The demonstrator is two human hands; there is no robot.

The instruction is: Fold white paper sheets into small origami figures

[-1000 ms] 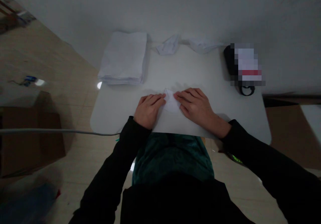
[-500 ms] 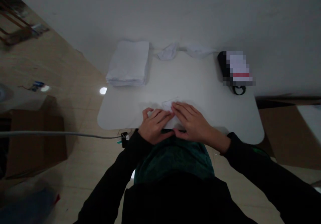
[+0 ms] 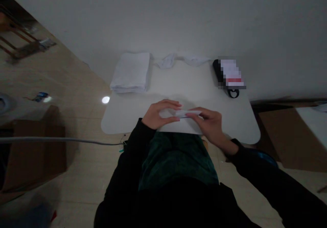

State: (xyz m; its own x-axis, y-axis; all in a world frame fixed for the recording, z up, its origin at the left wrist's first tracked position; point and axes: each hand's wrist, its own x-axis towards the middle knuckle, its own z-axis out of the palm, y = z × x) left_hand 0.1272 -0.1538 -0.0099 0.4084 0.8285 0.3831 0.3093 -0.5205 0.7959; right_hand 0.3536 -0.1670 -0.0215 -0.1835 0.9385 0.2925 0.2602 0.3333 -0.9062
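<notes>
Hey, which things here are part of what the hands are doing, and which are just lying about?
In use: folded white paper strip, pinched by the right hand, with the left hand close by.

Lying about: stacked white paper sheets, crumpled white paper pieces, black case with blurred label, brown cardboard box.

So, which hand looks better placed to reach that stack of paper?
Probably the left hand: it sits closer to the white paper stack, while the right hand is pinching the folded paper strip.
</notes>
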